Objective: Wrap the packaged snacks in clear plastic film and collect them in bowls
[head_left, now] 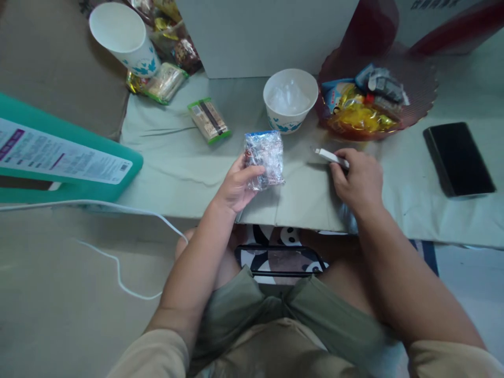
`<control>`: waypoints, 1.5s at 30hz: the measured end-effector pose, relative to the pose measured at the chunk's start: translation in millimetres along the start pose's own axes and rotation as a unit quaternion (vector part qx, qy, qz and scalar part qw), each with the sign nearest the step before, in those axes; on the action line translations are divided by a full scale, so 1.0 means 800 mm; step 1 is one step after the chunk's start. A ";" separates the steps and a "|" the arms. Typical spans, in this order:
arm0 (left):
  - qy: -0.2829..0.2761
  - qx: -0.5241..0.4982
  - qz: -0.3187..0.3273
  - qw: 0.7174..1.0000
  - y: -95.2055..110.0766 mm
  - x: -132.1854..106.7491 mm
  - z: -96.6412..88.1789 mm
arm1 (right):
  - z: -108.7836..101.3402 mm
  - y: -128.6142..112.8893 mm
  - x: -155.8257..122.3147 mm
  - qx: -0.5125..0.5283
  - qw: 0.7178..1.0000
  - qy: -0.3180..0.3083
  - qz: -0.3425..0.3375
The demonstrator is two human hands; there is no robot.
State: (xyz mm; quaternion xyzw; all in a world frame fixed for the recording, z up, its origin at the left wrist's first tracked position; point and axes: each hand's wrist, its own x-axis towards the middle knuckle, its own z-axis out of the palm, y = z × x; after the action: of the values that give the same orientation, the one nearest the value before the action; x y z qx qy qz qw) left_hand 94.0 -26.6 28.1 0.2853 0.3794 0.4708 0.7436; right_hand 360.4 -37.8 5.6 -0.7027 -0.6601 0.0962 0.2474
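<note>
Over pale cloth near an unreadable label, left grip holds shiny packaging, right grip a white implement.

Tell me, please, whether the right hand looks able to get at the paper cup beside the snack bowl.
Probably yes: nothing seems to stand between the right hand and the paper cup, though that hand holds a slim white object, which may need setting down first.

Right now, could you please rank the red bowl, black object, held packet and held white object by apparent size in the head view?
Largest to smallest:
Red bowl
Black object
Packet
White object
</note>
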 end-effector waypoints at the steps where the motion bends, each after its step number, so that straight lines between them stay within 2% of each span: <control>1: 0.005 0.009 0.007 1.000 -0.002 0.002 0.000 | -0.003 -0.008 -0.001 0.051 0.999 -0.002 0.008; 3: 0.021 0.021 0.022 0.999 -0.008 0.006 0.002 | -0.007 -0.029 -0.006 0.195 0.980 -0.037 0.034; 6: 0.048 0.039 0.035 0.997 -0.015 0.011 0.004 | -0.007 -0.063 -0.015 0.397 0.901 -0.152 0.081; 8: 0.057 0.053 0.035 0.996 -0.020 0.013 0.007 | -0.003 -0.080 -0.018 0.453 0.861 -0.209 0.099; 9: 0.059 0.060 0.034 0.996 -0.022 0.014 0.009 | -0.001 -0.085 -0.018 0.459 0.854 -0.222 0.102; 11: 0.061 0.072 0.037 0.995 -0.026 0.016 0.012 | 0.004 -0.091 -0.016 0.442 0.861 -0.228 0.105; 15: 0.083 0.093 0.069 0.990 -0.026 0.021 0.007 | 0.007 -0.088 -0.014 0.372 0.894 -0.231 0.094; 20: 0.094 0.154 0.136 0.974 0.007 0.025 -0.018 | 0.000 -0.070 -0.015 0.298 0.910 -0.273 0.089; 22: 0.088 0.169 0.145 0.971 0.018 0.025 -0.025 | -0.004 -0.059 -0.013 0.270 0.922 -0.264 0.089; 24: 0.088 0.179 0.150 0.968 0.018 0.025 -0.025 | -0.008 -0.046 -0.009 0.230 0.947 -0.206 0.083; 26: 0.094 0.193 0.151 0.965 0.006 0.023 -0.020 | -0.009 -0.032 -0.004 0.165 0.978 -0.114 0.064; 29: 0.087 0.253 0.160 0.950 -0.016 0.020 -0.011 | -0.007 -0.011 0.001 0.052 0.998 -0.023 0.033; 31: 0.083 0.334 0.199 0.918 -0.023 0.017 -0.009 | -0.005 -0.001 0.002 0.003 0.999 -0.005 0.033; 34: 0.078 0.455 0.257 0.849 -0.018 0.013 -0.009 | -0.003 -0.001 0.001 -0.009 0.999 0.025 0.024; 37: 0.020 0.528 0.248 0.812 -0.008 0.012 -0.009 | 0.001 -0.017 -0.003 0.076 0.995 0.007 -0.066; 40: -0.018 0.548 0.242 0.801 -0.007 0.012 -0.006 | 0.009 -0.040 -0.007 0.170 0.974 -0.057 -0.136; 45: -0.039 0.509 0.242 0.825 -0.010 0.008 -0.001 | 0.017 -0.066 -0.011 0.265 0.943 -0.125 -0.158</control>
State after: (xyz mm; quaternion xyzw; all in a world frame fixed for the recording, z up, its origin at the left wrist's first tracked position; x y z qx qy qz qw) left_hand 98.7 -24.0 19.5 0.7237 0.4548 0.3647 0.3694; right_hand 306.9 -43.1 17.3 -0.4808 -0.7388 0.3143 0.3526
